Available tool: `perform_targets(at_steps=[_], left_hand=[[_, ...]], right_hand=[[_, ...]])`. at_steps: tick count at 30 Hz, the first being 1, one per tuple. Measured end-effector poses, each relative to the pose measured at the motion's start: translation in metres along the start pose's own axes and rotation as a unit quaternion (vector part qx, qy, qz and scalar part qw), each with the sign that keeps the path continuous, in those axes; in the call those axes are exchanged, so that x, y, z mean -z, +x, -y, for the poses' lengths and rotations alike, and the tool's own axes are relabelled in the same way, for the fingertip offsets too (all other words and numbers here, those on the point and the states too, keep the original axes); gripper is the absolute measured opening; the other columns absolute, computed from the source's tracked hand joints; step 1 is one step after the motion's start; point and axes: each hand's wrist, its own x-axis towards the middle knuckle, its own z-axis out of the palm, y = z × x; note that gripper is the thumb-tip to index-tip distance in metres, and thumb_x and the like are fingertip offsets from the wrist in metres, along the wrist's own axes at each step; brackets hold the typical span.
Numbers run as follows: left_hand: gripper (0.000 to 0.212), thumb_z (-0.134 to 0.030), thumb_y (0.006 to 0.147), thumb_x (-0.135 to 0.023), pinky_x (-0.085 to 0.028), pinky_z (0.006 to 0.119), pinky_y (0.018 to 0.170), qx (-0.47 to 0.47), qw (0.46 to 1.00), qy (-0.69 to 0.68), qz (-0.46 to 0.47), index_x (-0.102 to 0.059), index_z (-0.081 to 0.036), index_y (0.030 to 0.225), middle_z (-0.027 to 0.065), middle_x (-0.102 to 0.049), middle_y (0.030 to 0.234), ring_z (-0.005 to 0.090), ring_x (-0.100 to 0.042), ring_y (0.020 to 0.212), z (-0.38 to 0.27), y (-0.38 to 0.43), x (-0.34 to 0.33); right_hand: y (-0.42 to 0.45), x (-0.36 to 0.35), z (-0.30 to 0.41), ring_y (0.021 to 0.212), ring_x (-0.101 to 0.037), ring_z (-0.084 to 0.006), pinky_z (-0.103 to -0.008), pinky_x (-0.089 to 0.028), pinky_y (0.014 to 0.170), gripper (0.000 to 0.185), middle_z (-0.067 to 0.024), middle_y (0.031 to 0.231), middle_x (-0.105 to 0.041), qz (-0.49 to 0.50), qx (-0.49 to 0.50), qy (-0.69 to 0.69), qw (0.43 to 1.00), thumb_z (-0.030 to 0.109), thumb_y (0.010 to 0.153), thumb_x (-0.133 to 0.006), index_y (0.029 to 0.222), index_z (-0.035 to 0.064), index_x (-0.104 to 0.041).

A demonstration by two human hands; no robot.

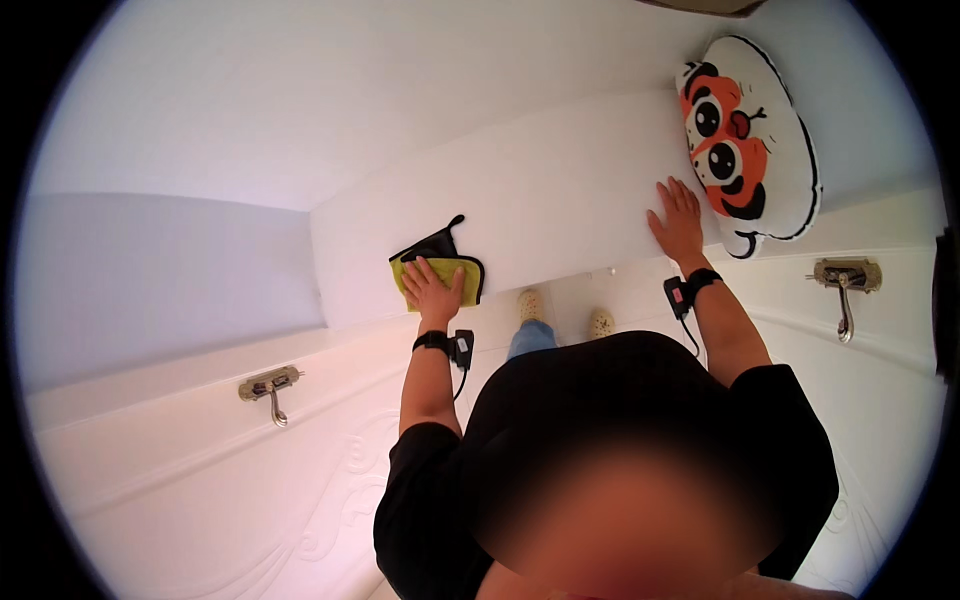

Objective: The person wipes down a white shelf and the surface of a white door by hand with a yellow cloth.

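My left hand lies flat with spread fingers on a folded yellow-green and black cloth. The cloth has black edging and a hanging loop, and rests near the front edge of a white ledge. Over on the right, my right hand is laid palm down on the same ledge, holding nothing, its fingers slightly apart. Just beyond its fingertips is a plush cushion printed with an orange, black and white animal face. What lies under both palms is hidden.
White panelled doors with metal lever handles flank me, one handle at left and another at right. Black wrist straps with small cabled modules sit on both forearms. A pale clog shows below the ledge.
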Motion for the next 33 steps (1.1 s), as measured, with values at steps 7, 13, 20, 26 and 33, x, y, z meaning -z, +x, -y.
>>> perform_targets(at_steps=[7, 13, 20, 26, 33], left_hand=[[0.110, -0.077, 0.084, -0.045, 0.002, 0.058, 0.117, 0.050, 0.999, 0.006, 0.020, -0.001, -0.007, 0.156, 0.0220, 0.003, 0.162, 0.0448, 0.007, 0.147, 0.015, 0.106, 0.037], [0.111, -0.077, 0.083, -0.047, 0.004, 0.057, 0.117, 0.031, 0.999, -0.001, 0.016, -0.002, -0.007, 0.156, 0.0211, 0.003, 0.162, 0.0427, 0.010, 0.148, 0.031, 0.191, 0.058], [0.116, -0.080, 0.079, -0.049, 0.006, 0.058, 0.116, 0.011, 0.999, 0.009, 0.042, -0.005, -0.005, 0.156, 0.0217, 0.002, 0.162, 0.0419, 0.009, 0.148, 0.045, 0.240, 0.074], [0.114, -0.079, 0.078, -0.050, 0.005, 0.057, 0.116, 0.012, 0.999, -0.001, 0.033, -0.010, -0.006, 0.156, 0.0207, 0.001, 0.162, 0.0397, 0.008, 0.149, 0.042, 0.236, 0.077], [0.093, -0.067, 0.088, -0.047, -0.003, 0.057, 0.117, -0.032, 0.999, 0.030, -0.023, -0.016, -0.010, 0.156, 0.0187, -0.009, 0.162, 0.0399, -0.006, 0.148, 0.050, 0.200, 0.072]], right_hand=[[0.005, 0.001, 0.005, 0.142, -0.029, -0.0315, -0.0465, -0.021, 0.118, 0.062, -0.0115, 0.153, -0.035, 0.021, -0.015, -0.017, 1.000, 0.030, 0.087, -0.061, 0.143, 0.0118, -0.042], [0.003, 0.005, 0.006, 0.142, -0.028, -0.0323, -0.0455, -0.021, 0.118, 0.064, -0.0111, 0.154, -0.032, 0.059, -0.033, -0.041, 0.997, 0.023, 0.086, -0.061, 0.145, 0.0118, -0.039], [0.005, 0.011, 0.016, 0.142, -0.027, -0.0338, -0.0448, -0.022, 0.118, 0.063, -0.0123, 0.154, -0.032, 0.102, -0.048, -0.063, 0.992, 0.020, 0.087, -0.059, 0.146, 0.0092, -0.037], [0.004, 0.012, 0.018, 0.142, -0.027, -0.0339, -0.0461, -0.022, 0.118, 0.061, -0.0136, 0.154, -0.032, 0.098, -0.035, -0.060, 0.993, 0.020, 0.089, -0.056, 0.146, 0.0092, -0.037], [0.004, -0.005, 0.019, 0.145, -0.024, -0.0326, -0.0536, -0.019, 0.117, 0.062, -0.0142, 0.156, -0.028, 0.095, -0.034, -0.126, 0.987, 0.023, 0.093, -0.052, 0.150, 0.0104, -0.031]])
